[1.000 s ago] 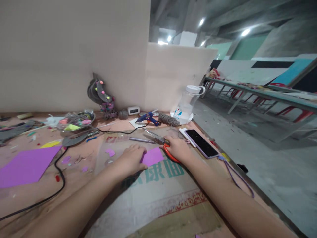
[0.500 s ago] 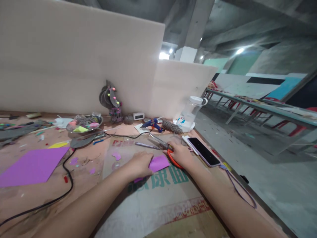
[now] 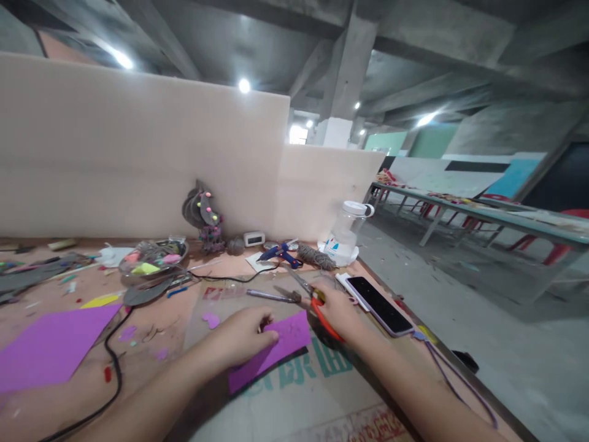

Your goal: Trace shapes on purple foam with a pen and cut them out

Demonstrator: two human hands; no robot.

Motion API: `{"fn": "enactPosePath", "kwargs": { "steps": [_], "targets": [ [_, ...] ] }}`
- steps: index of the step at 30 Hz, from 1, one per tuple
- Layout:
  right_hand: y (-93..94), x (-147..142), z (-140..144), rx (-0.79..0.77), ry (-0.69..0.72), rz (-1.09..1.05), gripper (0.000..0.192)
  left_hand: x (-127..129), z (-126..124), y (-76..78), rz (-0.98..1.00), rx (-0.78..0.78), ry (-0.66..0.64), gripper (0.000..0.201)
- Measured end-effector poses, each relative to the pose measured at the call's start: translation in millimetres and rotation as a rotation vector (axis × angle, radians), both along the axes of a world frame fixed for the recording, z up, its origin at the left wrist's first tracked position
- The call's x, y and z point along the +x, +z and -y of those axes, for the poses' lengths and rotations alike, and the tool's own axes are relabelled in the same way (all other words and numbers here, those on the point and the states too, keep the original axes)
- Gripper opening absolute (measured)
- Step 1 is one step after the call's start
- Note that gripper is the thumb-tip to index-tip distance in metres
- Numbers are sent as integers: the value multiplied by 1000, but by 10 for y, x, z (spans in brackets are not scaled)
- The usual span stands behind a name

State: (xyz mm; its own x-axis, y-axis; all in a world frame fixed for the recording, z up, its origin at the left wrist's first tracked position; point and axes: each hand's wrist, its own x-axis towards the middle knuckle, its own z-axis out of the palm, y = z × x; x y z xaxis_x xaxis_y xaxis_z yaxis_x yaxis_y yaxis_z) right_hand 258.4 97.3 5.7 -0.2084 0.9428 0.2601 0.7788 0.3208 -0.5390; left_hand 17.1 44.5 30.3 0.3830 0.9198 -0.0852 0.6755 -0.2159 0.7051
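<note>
My left hand (image 3: 251, 334) pinches a purple sheet strip (image 3: 288, 341), thumb on top. Faint marks show on the strip, which is held just over the printed cardboard (image 3: 294, 399). In my right hand (image 3: 338, 310) is a pair of scissors (image 3: 322, 316) with orange handles. Its blades are spread and point away to the upper left, apart from the strip. A silvery pen (image 3: 271, 296) lies on the cardboard near the blades. Left of my left hand rests a small purple cut-out (image 3: 211, 320).
A phone (image 3: 380, 305) lies right of my right hand. Behind are a glue gun (image 3: 280, 253), grey yarn (image 3: 316, 256), a water bottle (image 3: 343, 236) and a decorated grey craft piece (image 3: 205, 215). A black cord (image 3: 117, 362), a large purple sheet (image 3: 55, 344) and a bowl of scraps (image 3: 154, 261) are left.
The view has tipped upward, so the table sits lower in it. My left hand has turned the purple strip, and more of it shows. The scissors remain in my right hand.
</note>
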Motion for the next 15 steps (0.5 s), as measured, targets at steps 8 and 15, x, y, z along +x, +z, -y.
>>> {"fn": "enactPosePath", "kwargs": {
  "steps": [8,15],
  "targets": [
    [181,-383,371,-409,326,-848,41,-62,70,-26,791,-261,212,43],
    [309,-399,554,-437,252,-806,42,28,210,-64,732,-324,51,33]
  ]
}}
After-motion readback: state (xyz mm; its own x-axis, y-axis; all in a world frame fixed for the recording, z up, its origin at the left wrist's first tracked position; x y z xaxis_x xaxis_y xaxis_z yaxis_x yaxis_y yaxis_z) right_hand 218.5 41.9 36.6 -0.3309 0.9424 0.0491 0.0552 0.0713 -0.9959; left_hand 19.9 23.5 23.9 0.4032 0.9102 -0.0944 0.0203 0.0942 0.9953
